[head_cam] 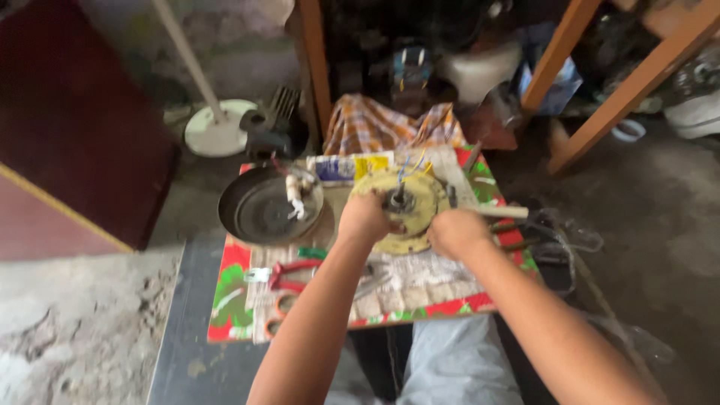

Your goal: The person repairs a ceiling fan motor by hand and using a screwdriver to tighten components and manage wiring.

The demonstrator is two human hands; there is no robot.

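Head view, looking down on a small work board (232,300) with a red and green patterned border, partly covered by sheets of newspaper (420,281).

Position of the work. A round, pale yellow motor housing (414,196) with a dark hub at its centre lies near the board's far edge, slightly right of the middle. The left hand (363,219) is closed over the housing's left rim; the right hand (457,231) is curled into a fist at the housing's near right rim, around a pale wooden tool handle (504,212) that runs toward the board's right edge. The housing lies between the two hands and touches both.

Hidden or unclear. The fingertips of both hands are turned under and out of sight, and the working end of the tool is covered by the right hand. Motion blur softens the wires rising from the hub. The dark items at the right edge cannot be identified.

Other items. A dark round metal cover (262,206) sits at the far left corner, overhanging the edge. Red-handled pliers (292,274) lie on the newspaper toward the near left corner. A flat rectangular package (351,166), blue, white and yellow, lies along the far edge, with a checked orange cloth (375,124) behind it.
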